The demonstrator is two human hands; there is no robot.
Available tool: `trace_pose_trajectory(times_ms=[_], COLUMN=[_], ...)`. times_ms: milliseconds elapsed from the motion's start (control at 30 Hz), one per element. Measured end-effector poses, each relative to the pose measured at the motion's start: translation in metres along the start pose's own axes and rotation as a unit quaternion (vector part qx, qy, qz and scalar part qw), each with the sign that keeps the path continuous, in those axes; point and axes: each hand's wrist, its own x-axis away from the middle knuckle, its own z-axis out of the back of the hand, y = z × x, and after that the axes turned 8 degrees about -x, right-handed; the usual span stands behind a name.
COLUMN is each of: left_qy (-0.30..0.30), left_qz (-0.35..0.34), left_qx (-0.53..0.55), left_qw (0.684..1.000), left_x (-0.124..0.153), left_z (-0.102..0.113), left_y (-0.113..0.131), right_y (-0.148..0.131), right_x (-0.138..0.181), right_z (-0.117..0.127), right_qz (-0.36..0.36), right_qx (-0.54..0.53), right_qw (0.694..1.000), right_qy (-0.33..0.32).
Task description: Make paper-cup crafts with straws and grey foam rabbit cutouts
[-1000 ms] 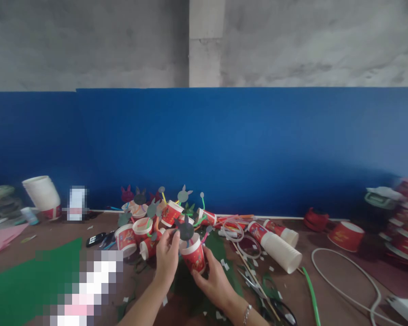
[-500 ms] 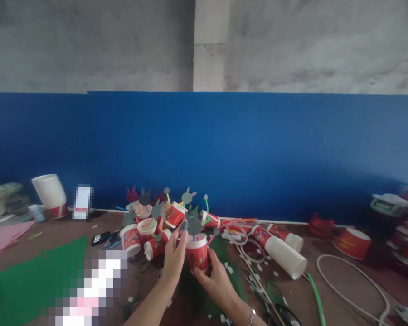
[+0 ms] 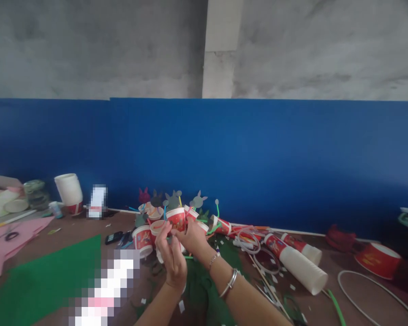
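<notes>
A red paper cup (image 3: 177, 219) with a white rim is lifted among the others, a grey cutout with pointed ears (image 3: 173, 199) standing at its top. My right hand (image 3: 193, 236) grips this cup from its right side. Just below and to the left, my left hand (image 3: 172, 259) has its fingers stretched up by the cup's lower part; whether they touch it I cannot make out. Close by on the left stand another red cup (image 3: 143, 242) and a partly hidden cup (image 3: 157, 227). A cup lying on its side (image 3: 221, 225) is to the right.
Nested paper cups (image 3: 297, 267) lie at right, near a pale tubing loop (image 3: 372, 294) and a red paper tub (image 3: 378, 261). Green sheet (image 3: 54, 276), pink sheets (image 3: 23, 235) and scissors (image 3: 11, 236) lie at left. A blue wall panel (image 3: 258, 158) bounds the back.
The cup has moved forward and left into the group of cups. My right hand has followed it, and my left hand has dropped from its rim to lower down. The view has shifted left.
</notes>
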Motion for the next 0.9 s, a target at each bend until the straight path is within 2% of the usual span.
trace_pose_trajectory(times_ms=[133, 333, 467, 533, 667, 733, 900], left_qy=[0.015, 0.007, 0.003, -0.002, 0.003, 0.005, 0.015], left_qz=[-0.022, -0.023, 0.006, 0.016, 0.018, 0.021, 0.015], left_qx=[-0.043, -0.055, -0.050, -0.052, -0.064, -0.065, -0.059], left_qw=[0.999, 0.998, 0.999, 0.999, 0.998, 0.998, 0.998], left_x=[0.000, 0.005, 0.007, 0.006, 0.004, 0.003, 0.003], left_z=[-0.002, -0.005, -0.005, -0.005, -0.005, -0.005, -0.007], left_y=[-0.011, -0.018, -0.018, -0.018, -0.023, -0.026, -0.030], right_y=[0.003, 0.002, -0.007, -0.012, -0.017, -0.018, -0.014], right_x=[0.004, 0.008, 0.000, -0.005, -0.008, -0.007, 0.002], right_z=[-0.007, -0.004, -0.003, -0.005, -0.011, -0.013, -0.012], right_qz=[0.004, -0.004, 0.026, 0.032, -0.020, -0.024, -0.005], right_qx=[0.043, -0.015, -0.034, -0.007, 0.086, 0.116, 0.119], right_qw=[0.999, 0.999, 0.998, 0.999, 0.996, 0.992, 0.991], right_qy=[0.010, 0.040, 0.043, 0.043, 0.023, 0.032, 0.063])
